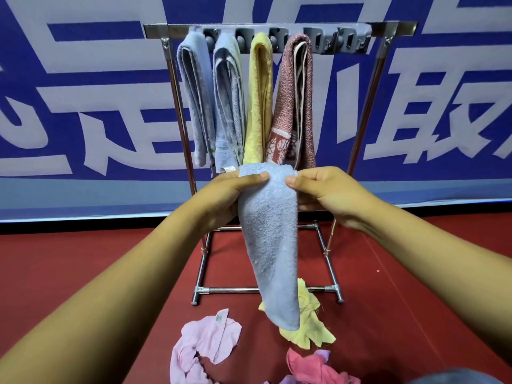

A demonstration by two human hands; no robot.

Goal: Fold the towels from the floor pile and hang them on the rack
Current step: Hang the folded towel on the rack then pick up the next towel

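Observation:
A folded light blue towel (273,239) hangs down in front of me, below the rack's top bar. My left hand (227,195) pinches its upper left edge, and my right hand (324,192) pinches its upper right edge. Behind it stands a metal rack (368,87) whose grey hook bar (332,41) carries several folded towels: a blue one (194,101), a grey-blue one (228,106), a yellow one (260,101) and a reddish patterned one (293,101). The floor pile lies below: a pale pink cloth (205,345), a yellow cloth (307,320) and a pink-red cloth (313,367).
The rack's base bars (235,290) rest on the red floor (83,261). A blue banner wall with white lettering (83,106) stands right behind the rack. The hooks on the right part of the grey bar carry nothing.

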